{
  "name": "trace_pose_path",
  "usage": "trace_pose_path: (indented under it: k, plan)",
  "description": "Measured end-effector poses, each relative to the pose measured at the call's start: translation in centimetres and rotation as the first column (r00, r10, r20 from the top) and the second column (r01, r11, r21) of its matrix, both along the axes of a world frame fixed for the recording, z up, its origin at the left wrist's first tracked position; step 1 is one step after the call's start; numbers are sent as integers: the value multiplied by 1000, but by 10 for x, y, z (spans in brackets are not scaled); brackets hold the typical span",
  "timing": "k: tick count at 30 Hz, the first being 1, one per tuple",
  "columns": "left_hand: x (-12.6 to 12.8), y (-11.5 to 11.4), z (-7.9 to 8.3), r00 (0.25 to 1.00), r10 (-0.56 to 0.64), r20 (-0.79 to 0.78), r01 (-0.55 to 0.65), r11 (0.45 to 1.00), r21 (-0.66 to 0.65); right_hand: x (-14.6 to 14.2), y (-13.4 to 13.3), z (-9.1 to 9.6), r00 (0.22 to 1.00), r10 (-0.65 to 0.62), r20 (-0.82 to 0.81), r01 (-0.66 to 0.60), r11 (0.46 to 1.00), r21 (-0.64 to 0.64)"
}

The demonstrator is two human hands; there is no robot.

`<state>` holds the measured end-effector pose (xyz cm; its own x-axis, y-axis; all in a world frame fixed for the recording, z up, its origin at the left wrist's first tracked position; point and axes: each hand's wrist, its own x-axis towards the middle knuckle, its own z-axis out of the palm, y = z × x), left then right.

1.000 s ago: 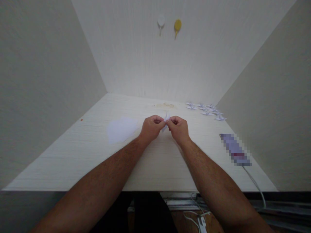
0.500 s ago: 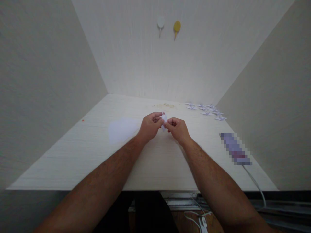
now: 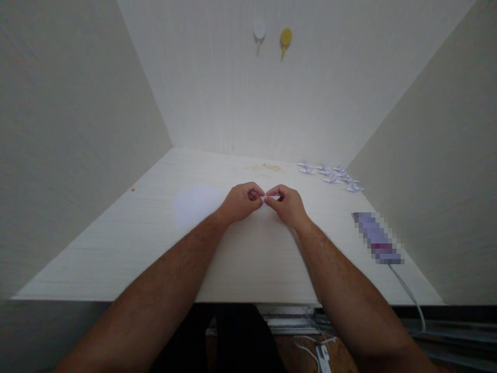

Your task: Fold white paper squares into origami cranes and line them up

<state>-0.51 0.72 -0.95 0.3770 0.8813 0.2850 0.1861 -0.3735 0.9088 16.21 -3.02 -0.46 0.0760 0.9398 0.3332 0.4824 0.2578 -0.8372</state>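
Over the middle of the white table, my left hand (image 3: 244, 202) and my right hand (image 3: 287, 205) meet fingertip to fingertip. A small piece of folded white paper (image 3: 275, 197) shows between the thumb and forefinger of the right hand, and most of it is hidden by the fingers. The left thumb and forefinger pinch at its left end, where the tips of both hands almost touch. White paper (image 3: 197, 205) lies flat on the table beside my left wrist. At the back right sit several folded white paper cranes (image 3: 332, 180).
A blurred-out phone-like device (image 3: 376, 239) lies at the right with a cable (image 3: 407, 291) running over the table's front edge. A small orange bit (image 3: 133, 190) is at the far left. White and yellow hooks (image 3: 286, 37) hang on the back wall. Walls enclose three sides.
The folded paper stood upright and visible between my hands; now it is turned and mostly covered by my fingers. My fingertips have come together, and the view has shifted slightly.
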Motion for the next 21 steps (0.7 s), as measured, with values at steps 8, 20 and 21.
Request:
trace_pose_path:
  k: [8, 20, 21]
  plan:
    - [7, -4, 3, 987, 117, 112, -105, 989, -101, -6, 5, -2, 953, -75, -295, 105, 991, 88]
    - [10, -4, 0, 964, 67, 257, -56, 997, -47, -11, 3, -3, 968, -9, -250, 15, 1000, 23]
    - [10, -4, -1, 961, 62, 268, -49, 997, -55, -11, 4, -2, 965, 5, -261, -1, 1000, 14]
